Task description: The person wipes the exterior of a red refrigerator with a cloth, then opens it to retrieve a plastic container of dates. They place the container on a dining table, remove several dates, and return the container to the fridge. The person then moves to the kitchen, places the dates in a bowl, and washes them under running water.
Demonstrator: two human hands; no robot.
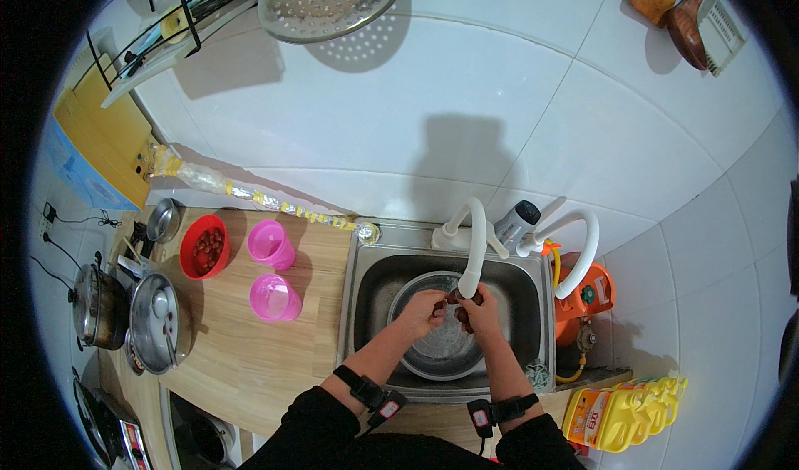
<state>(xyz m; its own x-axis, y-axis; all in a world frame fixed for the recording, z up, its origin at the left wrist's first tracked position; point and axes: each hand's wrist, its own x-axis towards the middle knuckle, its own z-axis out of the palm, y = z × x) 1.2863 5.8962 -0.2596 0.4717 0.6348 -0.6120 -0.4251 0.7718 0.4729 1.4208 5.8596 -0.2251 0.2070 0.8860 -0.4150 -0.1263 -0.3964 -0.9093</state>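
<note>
My left hand (423,310) and my right hand (480,310) meet just below the spout of a white faucet (476,241), fingers closed. Between their fingertips are small reddish-brown dates (452,298), partly covered by the fingers. Beneath them a round metal basin (434,360) sits inside the stainless steel sink (364,324). Whether water runs from the spout is hard to make out. On the counter to the left, a red bowl (188,252) contains several similar dates (208,249).
Two pink cups (275,297) and a metal pan (143,341) with utensils stand on the wooden counter (241,370). A second white faucet (589,249) and a dark-capped bottle (518,220) are behind the sink. Yellow jugs (620,420) and an orange gas cylinder (595,285) lie right.
</note>
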